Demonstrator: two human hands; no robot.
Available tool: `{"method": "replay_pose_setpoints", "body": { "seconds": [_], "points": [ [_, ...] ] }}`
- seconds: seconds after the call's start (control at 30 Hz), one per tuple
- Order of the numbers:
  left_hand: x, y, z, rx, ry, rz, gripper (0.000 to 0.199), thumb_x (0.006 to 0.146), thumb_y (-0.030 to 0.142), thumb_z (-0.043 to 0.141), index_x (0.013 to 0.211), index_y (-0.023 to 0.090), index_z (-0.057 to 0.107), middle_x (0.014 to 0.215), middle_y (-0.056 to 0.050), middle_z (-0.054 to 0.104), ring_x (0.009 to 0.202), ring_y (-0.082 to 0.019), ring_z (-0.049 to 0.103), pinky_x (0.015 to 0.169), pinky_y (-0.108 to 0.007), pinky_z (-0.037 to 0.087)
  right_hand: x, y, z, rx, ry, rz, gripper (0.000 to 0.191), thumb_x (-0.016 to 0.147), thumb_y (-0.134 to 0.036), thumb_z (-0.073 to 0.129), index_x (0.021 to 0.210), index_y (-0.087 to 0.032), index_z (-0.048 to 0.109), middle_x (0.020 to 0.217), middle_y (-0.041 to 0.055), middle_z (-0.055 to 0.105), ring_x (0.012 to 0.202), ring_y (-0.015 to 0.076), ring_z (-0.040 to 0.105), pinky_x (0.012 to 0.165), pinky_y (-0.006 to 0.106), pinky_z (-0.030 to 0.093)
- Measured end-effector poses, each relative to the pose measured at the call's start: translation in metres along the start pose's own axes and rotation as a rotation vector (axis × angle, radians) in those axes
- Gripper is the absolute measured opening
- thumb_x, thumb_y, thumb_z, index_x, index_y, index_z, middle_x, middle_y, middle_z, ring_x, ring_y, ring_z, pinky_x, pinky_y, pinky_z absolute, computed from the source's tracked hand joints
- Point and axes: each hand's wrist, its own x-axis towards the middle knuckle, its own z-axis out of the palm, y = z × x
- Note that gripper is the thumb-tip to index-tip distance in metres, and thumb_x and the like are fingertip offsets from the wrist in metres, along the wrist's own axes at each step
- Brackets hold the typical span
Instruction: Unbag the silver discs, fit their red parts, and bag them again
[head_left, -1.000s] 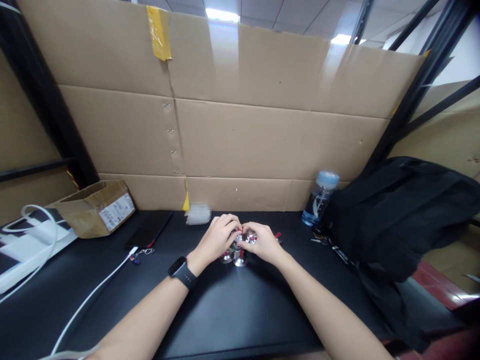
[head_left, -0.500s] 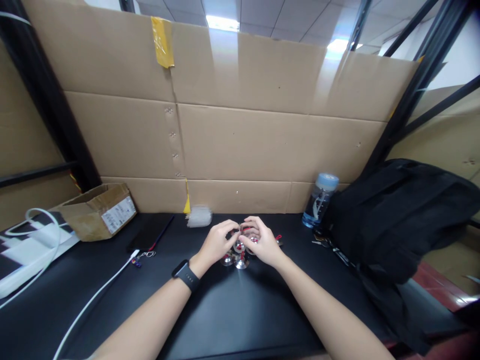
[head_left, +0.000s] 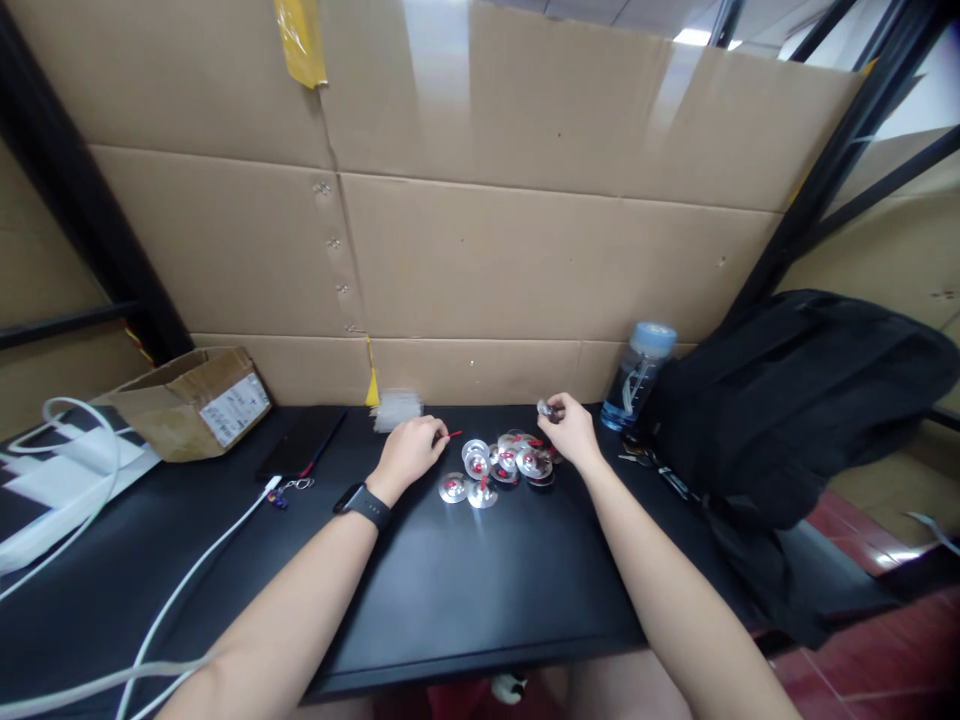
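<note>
A loose heap of small silver finger cymbals (head_left: 508,460) with red cord loops lies at the middle of the black table. My right hand (head_left: 571,432) is at the heap's far right, its fingers pinching one finger cymbal (head_left: 545,408) raised a little off the pile. Left of the heap, my left hand (head_left: 411,455) is closed, and a short red cord (head_left: 454,434) pokes out from its fingertips. Whether a cymbal hangs on that cord inside the hand is hidden. Two cymbals lie at the near side of the heap, below the others.
Behind my left hand sits a stack of clear plastic bags (head_left: 397,411). A water bottle (head_left: 637,378) and a black backpack (head_left: 795,410) stand to the right, with keys (head_left: 634,455) beside them. Leftward are a phone (head_left: 300,445), a white cable (head_left: 199,560) and a cardboard box (head_left: 199,405).
My hands were together over the cymbals and have moved apart, left hand leftward, right hand rightward with a cymbal. The heap is now uncovered. The view has tilted down.
</note>
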Motion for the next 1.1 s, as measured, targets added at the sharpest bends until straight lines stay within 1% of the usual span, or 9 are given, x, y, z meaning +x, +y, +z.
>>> {"method": "replay_pose_setpoints", "body": {
  "seconds": [0.13, 0.23, 0.33, 0.47, 0.57, 0.73, 0.9, 1.0, 1.1],
  "points": [
    [0.001, 0.002, 0.002, -0.09, -0.025, 0.048, 0.012, 0.093, 0.024, 0.059, 0.093, 0.021, 0.071, 0.092, -0.006, 0.071, 0.088, -0.023, 0.065, 0.079, -0.032, 0.048, 0.008, 0.032, -0.008, -0.265, -0.107, 0.154, 0.016, 0.073, -0.021, 0.068, 0.089, -0.02, 0.067, 0.094, 0.0077, 0.074, 0.092, 0.024, 0.068, 0.081, 0.033, 0.048],
    [0.001, 0.015, 0.0, -0.226, -0.073, 0.2, 0.015, 0.095, 0.028, 0.06, 0.1, 0.021, 0.072, 0.097, -0.005, 0.069, 0.091, -0.021, 0.064, 0.084, -0.031, 0.048, 0.008, 0.038, -0.009, -0.355, -0.18, 0.244, 0.016, 0.076, -0.03, 0.071, 0.09, -0.022, 0.07, 0.099, 0.0074, 0.076, 0.1, 0.0283, 0.069, 0.085, 0.038, 0.046],
    [-0.002, 0.031, -0.002, -0.196, -0.11, 0.299, 0.016, 0.096, 0.03, 0.061, 0.104, 0.025, 0.073, 0.101, -0.005, 0.068, 0.093, -0.021, 0.063, 0.085, -0.031, 0.047, 0.008, 0.035, -0.008, -0.383, -0.203, 0.251, 0.021, 0.08, -0.039, 0.07, 0.093, -0.023, 0.072, 0.104, 0.0089, 0.076, 0.107, 0.031, 0.067, 0.091, 0.043, 0.043],
    [-0.006, 0.048, -0.003, -0.04, -0.15, 0.295, 0.015, 0.095, 0.028, 0.061, 0.091, 0.027, 0.076, 0.089, -0.005, 0.068, 0.085, -0.022, 0.063, 0.075, -0.032, 0.045, 0.009, 0.031, -0.007, -0.384, -0.136, 0.209, 0.028, 0.083, -0.036, 0.066, 0.107, -0.022, 0.071, 0.116, 0.0127, 0.072, 0.114, 0.0319, 0.063, 0.093, 0.045, 0.043],
    [-0.008, 0.054, -0.002, -0.01, -0.159, 0.271, 0.015, 0.093, 0.025, 0.062, 0.085, 0.026, 0.075, 0.086, -0.005, 0.069, 0.083, -0.024, 0.064, 0.072, -0.033, 0.044, 0.008, 0.027, -0.006, -0.354, -0.132, 0.165, 0.028, 0.081, -0.029, 0.064, 0.107, -0.022, 0.07, 0.117, 0.0115, 0.071, 0.113, 0.0309, 0.063, 0.092, 0.043, 0.044],
    [-0.008, 0.055, 0.009, -0.057, -0.137, 0.205, 0.018, 0.092, 0.022, 0.059, 0.078, 0.024, 0.07, 0.082, -0.006, 0.07, 0.079, -0.023, 0.064, 0.071, -0.032, 0.044, 0.004, 0.019, -0.004, -0.231, -0.07, 0.079, 0.023, 0.081, -0.023, 0.062, 0.103, -0.022, 0.07, 0.112, 0.0088, 0.071, 0.101, 0.0248, 0.065, 0.083, 0.035, 0.049],
    [-0.004, 0.053, 0.01, 0.012, -0.116, 0.2, 0.023, 0.096, 0.02, 0.054, 0.075, 0.022, 0.064, 0.078, -0.005, 0.067, 0.075, -0.022, 0.063, 0.07, -0.032, 0.042, 0.003, 0.007, -0.002, -0.117, -0.011, -0.054, 0.018, 0.08, -0.021, 0.06, 0.096, -0.021, 0.069, 0.103, 0.0061, 0.07, 0.088, 0.0215, 0.065, 0.081, 0.035, 0.052],
    [-0.002, 0.05, 0.004, -0.021, -0.068, 0.143, 0.018, 0.098, 0.02, 0.052, 0.083, 0.021, 0.063, 0.082, -0.005, 0.069, 0.078, -0.023, 0.064, 0.07, -0.032, 0.042, 0.0, -0.004, 0.0, 0.005, -0.05, -0.204, 0.017, 0.081, -0.02, 0.059, 0.095, -0.02, 0.069, 0.099, 0.0063, 0.07, 0.085, 0.0204, 0.064, 0.073, 0.032, 0.052],
    [-0.002, 0.045, -0.001, -0.094, -0.054, 0.091, 0.016, 0.099, 0.022, 0.052, 0.088, 0.022, 0.064, 0.084, -0.004, 0.07, 0.079, -0.022, 0.064, 0.07, -0.031, 0.042, -0.008, -0.018, 0.004, 0.109, -0.164, -0.322, 0.017, 0.082, -0.021, 0.059, 0.096, -0.02, 0.069, 0.098, 0.0061, 0.069, 0.083, 0.0191, 0.064, 0.064, 0.028, 0.049]
  ]
}}
